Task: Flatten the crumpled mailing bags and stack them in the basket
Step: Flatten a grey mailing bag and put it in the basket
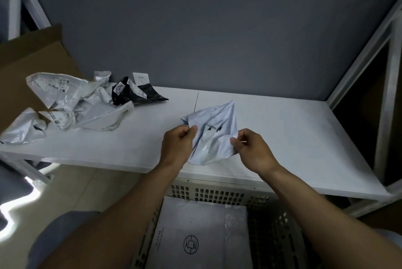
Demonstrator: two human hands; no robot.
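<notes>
Early to midway, by the look of it. Already lying in the basket [217, 194] under the counter [282, 138] edge: a flat bag [200, 236]. Held over the counter, pinched at either side by fingers [192, 130] of the left hand [177, 144] and right hand [252, 149]: a pale bag [214, 133], creased, not yet smoothed. Waiting at far left: a pile of crumpled bags [71, 103], with a black bag [132, 92] among them

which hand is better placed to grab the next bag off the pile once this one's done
Left, probably. The pile lies at the left end of the table, nearer the left hand; the right hand would have to cross over. Both now pinch the bag.
</notes>
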